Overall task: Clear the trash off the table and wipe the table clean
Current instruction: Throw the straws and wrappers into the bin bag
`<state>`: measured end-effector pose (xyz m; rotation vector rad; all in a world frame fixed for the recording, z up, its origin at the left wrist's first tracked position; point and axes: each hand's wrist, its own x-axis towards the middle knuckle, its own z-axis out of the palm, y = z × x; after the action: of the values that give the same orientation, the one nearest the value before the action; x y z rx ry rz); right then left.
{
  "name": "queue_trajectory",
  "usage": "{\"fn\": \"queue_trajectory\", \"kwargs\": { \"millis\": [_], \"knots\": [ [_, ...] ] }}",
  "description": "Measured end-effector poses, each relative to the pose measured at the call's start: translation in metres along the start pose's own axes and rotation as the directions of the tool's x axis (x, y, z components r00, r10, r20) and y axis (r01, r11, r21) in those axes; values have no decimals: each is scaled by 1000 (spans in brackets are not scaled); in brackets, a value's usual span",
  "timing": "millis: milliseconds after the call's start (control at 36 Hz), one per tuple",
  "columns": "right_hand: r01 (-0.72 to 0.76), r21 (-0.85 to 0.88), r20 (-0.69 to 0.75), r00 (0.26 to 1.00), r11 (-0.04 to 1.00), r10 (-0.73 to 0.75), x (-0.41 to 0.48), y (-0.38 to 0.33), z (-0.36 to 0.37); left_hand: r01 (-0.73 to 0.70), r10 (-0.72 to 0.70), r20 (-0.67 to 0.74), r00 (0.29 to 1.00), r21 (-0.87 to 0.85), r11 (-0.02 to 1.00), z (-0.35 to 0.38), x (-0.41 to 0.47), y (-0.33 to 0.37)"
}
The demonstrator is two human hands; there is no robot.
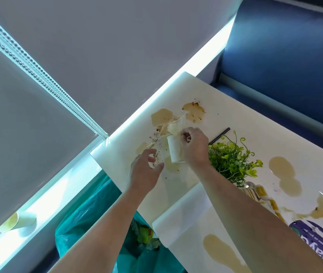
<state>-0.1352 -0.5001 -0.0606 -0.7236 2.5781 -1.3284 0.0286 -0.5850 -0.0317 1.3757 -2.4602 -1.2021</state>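
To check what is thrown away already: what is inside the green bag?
Inside the green bag, crumpled yellow-green and clear wrappers show; the left forearm and the table hide the rest.

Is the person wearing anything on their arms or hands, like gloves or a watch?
No. The left hand and right hand are bare: no gloves, rings or watch show. The left forearm and right forearm are bare too, no sleeve in view.

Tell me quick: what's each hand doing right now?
Left hand: open, fingers loosely curled over the crumbs, nothing visibly held.
Right hand: closed on the white paper cup.
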Motion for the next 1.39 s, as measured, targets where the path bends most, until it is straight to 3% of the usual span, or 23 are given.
{"fn": "queue_trajectory", "kwargs": {
  "millis": [278,389,556,722,833,1389],
  "knots": [
    [-72,149,-117,989,986,89,2,-3,-17,-57,57,7,998,-15,998,11,21,21],
    [-108,122,-181,975,987,129,1,0,-25,-50,49,43,998,21,999,17,35,30],
    [-96,-62,2,995,993,97,-4,14,-19,-25,8,145,989,116,993,24,56,40],
    [-22,-141,188,981,990,49,-11,21,-5,-11,-12,171,985,133,991,28,69,49],
    [6,-170,231,972,986,34,-12,21,0,-16,-9,161,987,151,988,30,72,48],
    [0,22,-40,999,1000,1,-33,-1,-24,-30,30,-30,999,-11,999,-18,27,20]
  ]
}}
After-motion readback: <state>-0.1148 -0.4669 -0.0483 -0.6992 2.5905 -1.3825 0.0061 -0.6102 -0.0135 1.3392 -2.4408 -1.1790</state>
